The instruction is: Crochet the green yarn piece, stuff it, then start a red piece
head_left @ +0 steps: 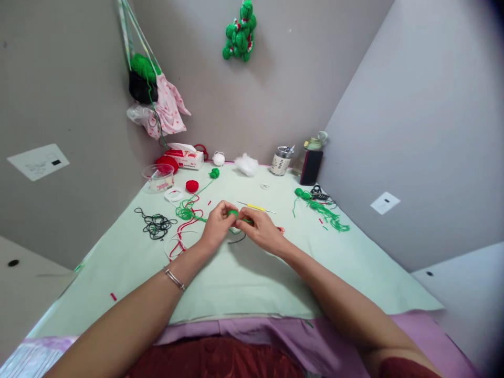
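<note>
A small green crocheted piece (233, 213) is pinched between my two hands above the middle of the table. My left hand (216, 226) closes on its left side, and my right hand (260, 226) grips it from the right, fingers curled. The fingers cover most of the piece. Green yarn (185, 210) runs in from a loose tangle on the left. Just beyond my hands lies a crochet hook (255, 207) with a yellow handle. A short black strand (237, 240) rests below them, and an orange-red item (281, 230) shows partly behind my right hand.
Black cord (155, 224), red yarn (181, 233) and a red ball (192, 186) lie left. Behind are a clear tub (159, 181), tissue box (187, 157), white stuffing (247, 165) and pen cup (281, 161). Right are a phone (311, 168), scissors (318, 193) and green yarn pieces (325, 212).
</note>
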`<state>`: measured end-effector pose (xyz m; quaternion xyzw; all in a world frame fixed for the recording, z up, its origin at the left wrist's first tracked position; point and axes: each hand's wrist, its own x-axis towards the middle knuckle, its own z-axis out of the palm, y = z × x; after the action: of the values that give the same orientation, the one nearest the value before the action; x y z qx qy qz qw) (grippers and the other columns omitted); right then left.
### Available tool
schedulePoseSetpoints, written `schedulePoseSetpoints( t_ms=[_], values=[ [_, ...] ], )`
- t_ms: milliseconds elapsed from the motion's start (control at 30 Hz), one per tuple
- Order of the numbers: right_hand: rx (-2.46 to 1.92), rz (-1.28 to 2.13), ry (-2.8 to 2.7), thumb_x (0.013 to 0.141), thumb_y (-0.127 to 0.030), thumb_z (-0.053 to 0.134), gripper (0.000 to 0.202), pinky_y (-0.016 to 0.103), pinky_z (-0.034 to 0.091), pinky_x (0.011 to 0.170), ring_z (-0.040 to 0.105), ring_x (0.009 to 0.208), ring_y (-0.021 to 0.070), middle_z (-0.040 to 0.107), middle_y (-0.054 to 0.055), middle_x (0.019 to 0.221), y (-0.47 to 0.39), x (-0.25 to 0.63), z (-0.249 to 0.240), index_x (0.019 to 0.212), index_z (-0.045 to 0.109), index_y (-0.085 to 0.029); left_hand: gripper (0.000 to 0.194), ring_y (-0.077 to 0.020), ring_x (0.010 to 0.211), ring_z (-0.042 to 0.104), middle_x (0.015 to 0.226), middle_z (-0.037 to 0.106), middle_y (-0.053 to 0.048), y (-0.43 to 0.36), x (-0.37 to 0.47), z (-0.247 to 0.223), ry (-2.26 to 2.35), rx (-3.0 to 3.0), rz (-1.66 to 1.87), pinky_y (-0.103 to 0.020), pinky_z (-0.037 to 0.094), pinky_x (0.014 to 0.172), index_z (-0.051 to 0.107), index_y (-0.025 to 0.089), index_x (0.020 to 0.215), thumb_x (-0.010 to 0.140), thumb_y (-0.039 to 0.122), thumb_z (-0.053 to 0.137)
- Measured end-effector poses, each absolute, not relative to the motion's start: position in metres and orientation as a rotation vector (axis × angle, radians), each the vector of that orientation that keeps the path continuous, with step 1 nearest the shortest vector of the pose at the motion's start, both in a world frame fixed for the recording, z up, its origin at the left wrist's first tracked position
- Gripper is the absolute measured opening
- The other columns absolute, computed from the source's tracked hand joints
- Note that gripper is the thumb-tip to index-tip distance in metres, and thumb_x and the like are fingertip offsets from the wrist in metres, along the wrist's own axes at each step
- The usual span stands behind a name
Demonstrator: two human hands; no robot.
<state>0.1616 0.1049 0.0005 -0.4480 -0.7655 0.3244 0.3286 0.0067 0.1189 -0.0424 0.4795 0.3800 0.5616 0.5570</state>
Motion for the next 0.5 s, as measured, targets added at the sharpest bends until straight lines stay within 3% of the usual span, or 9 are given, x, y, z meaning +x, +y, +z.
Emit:
schedulePoseSetpoints(
  t_ms=[133, 333, 500],
  values=[
    [-1.208, 0.853, -1.98, 0.081, -0.029, 0.056, 0.016, 0.025, 0.03, 0.059, 0.041, 0.06, 0.0116, 0.052, -0.005, 0.063, 0.109, 0.158, -0.005, 0.068, 0.053, -0.02, 0.024, -0.0094, 0.056, 0.058, 0.073, 0.059, 0.006, 0.116, 0.009, -0.044, 0.915, 1.155, 1.352, -0.023, 0.05, 0.058, 0.054, 0.02, 0.089, 0.073, 0.022, 0.072],
    [-1.315, 0.797, -1.891, 0.08, -0.035, 0.058, 0.025, 0.025, 0.029, 0.057, 0.038, 0.057, 0.0112, 0.047, -0.005, 0.057, 0.124, 0.17, -0.014, 0.063, 0.05, -0.02, 0.032, -0.0141, 0.074, 0.069, 0.088, 0.065, 0.0, 0.106, 0.007, -0.034, 0.832, 1.181, 1.281, -0.033, 0.06, 0.077, 0.055, 0.018, 0.096, 0.079, 0.038, 0.073],
    [-1.257, 0.809, -1.961, 0.086, -0.037, 0.056, 0.026, 0.025, 0.029, 0.059, 0.039, 0.06, 0.0118, 0.048, -0.005, 0.061, 0.119, 0.17, -0.008, 0.068, 0.055, -0.019, 0.034, -0.0121, 0.065, 0.068, 0.088, 0.065, 0.002, 0.111, 0.005, -0.036, 0.865, 1.192, 1.301, -0.032, 0.06, 0.07, 0.052, 0.018, 0.091, 0.074, 0.035, 0.076]
  ],
)
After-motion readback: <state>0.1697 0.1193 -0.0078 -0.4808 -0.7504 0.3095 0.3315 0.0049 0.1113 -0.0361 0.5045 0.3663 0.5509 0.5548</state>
